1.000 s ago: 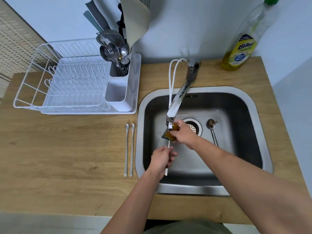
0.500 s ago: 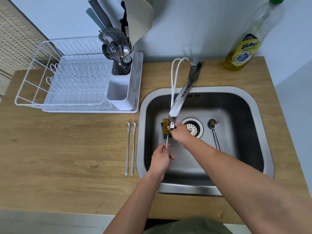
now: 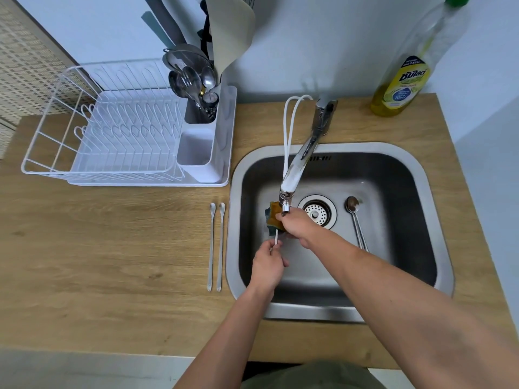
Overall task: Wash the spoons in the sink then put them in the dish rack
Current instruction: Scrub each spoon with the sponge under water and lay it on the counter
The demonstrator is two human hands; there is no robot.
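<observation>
Head view | left hand (image 3: 266, 265) fingers pinch spoon handle (image 3: 276, 239) – bowl hidden | right hand (image 3: 299, 224) grips sponge (image 3: 273, 217)

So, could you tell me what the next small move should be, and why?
Probably keep rubbing the sponge along the spoon: the right hand grips the sponge under the tap, and the left hand pinches the handle.

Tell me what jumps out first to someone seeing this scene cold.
Two hands meet under the faucet in the steel sink: the right hand grips a sponge, and the left hand pinches a thin spoon. Another spoon lies right of the drain. Two long spoons lie on the wooden counter, below the white dish rack.
</observation>
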